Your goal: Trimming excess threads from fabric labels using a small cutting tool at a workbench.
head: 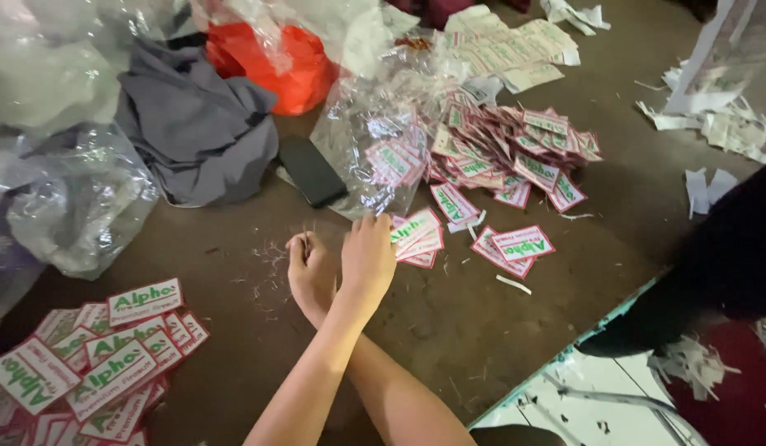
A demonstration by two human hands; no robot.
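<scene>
Now your crossed arms put one hand (pixel 369 258) on a small stack of labels (pixel 418 235), fingers pressed flat on it. Your other hand (pixel 309 268) rests curled on the brown table (pixel 449 322); whether it grips anything, you cannot tell.

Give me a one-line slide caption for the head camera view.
Crossed over a brown table, the left hand touches a small stack of labels while the right hand rests fisted beside it.

A brown floor (pixel 449 322) carries heaps of printed labels (pixel 507 153), a black phone (pixel 311 171), grey cloth (pixel 197 124) and clear bags (pixel 78 206)
</scene>
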